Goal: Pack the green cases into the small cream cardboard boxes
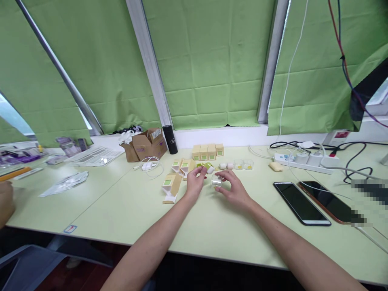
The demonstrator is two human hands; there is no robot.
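Note:
My right hand [233, 186] grips a small clear glass jar [216, 180], tipped on its side, between thumb and fingers. Close to its left, my left hand [195, 182] has its fingers pinched together; what they hold, if anything, is too small to make out. Just beyond the left fingertips lie small green pieces [206, 165] and a small white piece [210, 170]. Past the right hand sit two white cylinders [226, 165] and clear cups [243, 164] with yellow bits inside. An opened small tan box [171, 184] lies left of my left hand.
Several closed tan boxes [203, 152] stand in a row farther back. Behind left are a brown carton [148, 145] and a black bottle [170, 139]. Two phones [301, 203] and a power strip [306, 161] with cables lie right. Another person's hand [5, 202] shows far left.

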